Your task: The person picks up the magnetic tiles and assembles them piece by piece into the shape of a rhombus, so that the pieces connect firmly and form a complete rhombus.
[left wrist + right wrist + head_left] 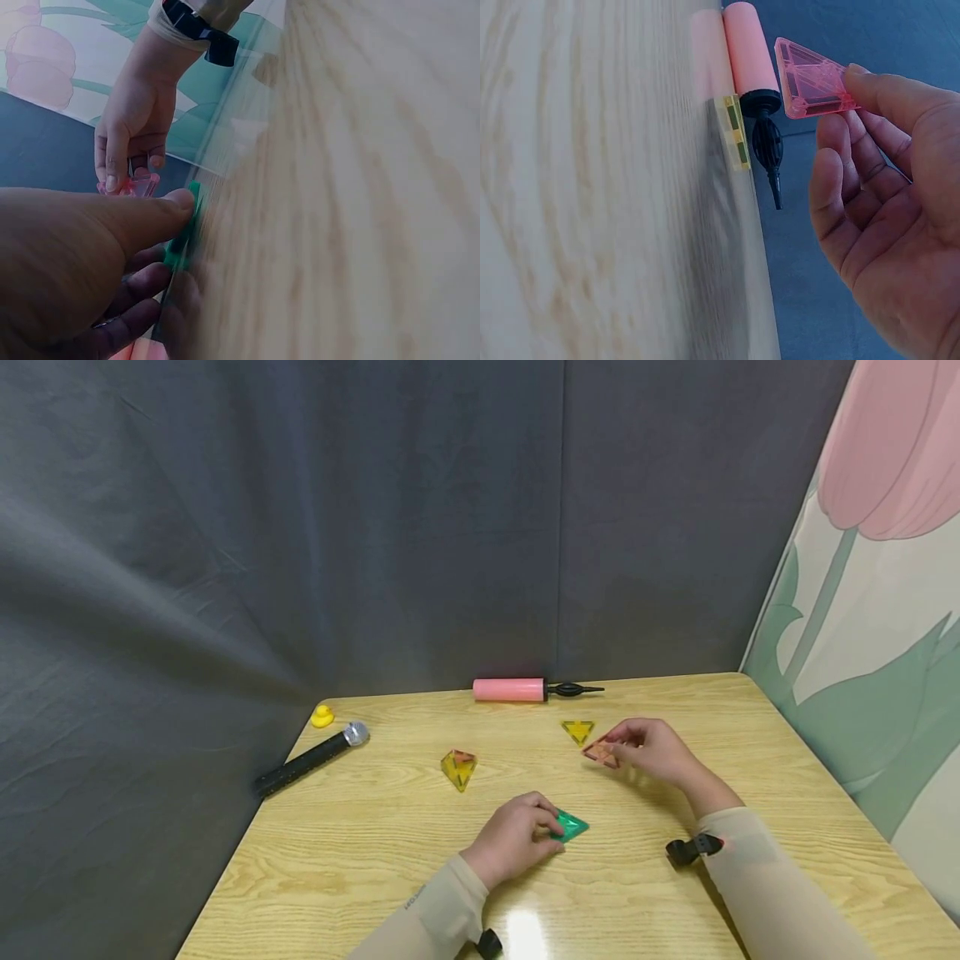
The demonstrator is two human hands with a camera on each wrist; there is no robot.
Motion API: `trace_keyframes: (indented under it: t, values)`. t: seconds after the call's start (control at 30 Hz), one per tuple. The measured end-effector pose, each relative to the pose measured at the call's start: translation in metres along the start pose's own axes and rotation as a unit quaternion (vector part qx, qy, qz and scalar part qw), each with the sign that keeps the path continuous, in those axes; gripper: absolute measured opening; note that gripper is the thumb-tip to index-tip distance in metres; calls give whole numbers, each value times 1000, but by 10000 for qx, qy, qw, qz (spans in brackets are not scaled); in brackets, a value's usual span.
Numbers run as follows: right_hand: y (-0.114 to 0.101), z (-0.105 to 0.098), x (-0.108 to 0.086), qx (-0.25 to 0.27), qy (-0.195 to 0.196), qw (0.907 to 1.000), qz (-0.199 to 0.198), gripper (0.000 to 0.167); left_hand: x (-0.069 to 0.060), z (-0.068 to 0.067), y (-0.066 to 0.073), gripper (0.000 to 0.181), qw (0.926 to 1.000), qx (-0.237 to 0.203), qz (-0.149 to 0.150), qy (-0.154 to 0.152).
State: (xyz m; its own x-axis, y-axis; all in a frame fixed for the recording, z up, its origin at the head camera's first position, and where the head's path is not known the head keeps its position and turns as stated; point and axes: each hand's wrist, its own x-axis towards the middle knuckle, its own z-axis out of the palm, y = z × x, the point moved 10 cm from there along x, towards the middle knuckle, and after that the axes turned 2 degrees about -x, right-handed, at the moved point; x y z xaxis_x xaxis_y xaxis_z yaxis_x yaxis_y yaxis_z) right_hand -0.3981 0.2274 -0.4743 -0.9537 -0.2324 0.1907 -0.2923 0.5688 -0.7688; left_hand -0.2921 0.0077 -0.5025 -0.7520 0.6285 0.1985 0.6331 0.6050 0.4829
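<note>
My left hand [517,837] holds a translucent green triangular tile [573,826] by its edge, low at the tabletop. In the left wrist view the thumb lies against the green tile [182,236], with the other fingers curled below. Farther right and back, my right hand [651,750] pinches a translucent pink triangular tile [602,753] between thumb and fingers. The right wrist view shows this pink tile [810,79] raised above the table. Just beyond it a yellow triangular tile [578,731] lies flat. A small yellow-and-orange shape of joined tiles [459,771] stands left of centre.
A pink hand pump [510,690] with a black nozzle lies along the table's back edge. On the left are a black microphone [311,762] with a silver head and a yellow rubber duck [322,717]. A dark curtain [435,527] hangs behind the wooden table [337,877].
</note>
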Motion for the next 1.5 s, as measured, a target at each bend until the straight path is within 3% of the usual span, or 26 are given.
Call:
trace_keyframes:
  t: [0.4,1.0,1.5]
  values:
    - [0,11,3,43,-72,9999,-67,9,-1,-6,-15,11,9994,-129,-262,185]
    - [-9,32,3,29,-366,9993,-106,14,-2,-7,-28,17,9991,-285,-227,233]
    - [-27,45,-1,7,-522,9983,-258,11,-3,-7,-28,17,9984,-382,-179,372]
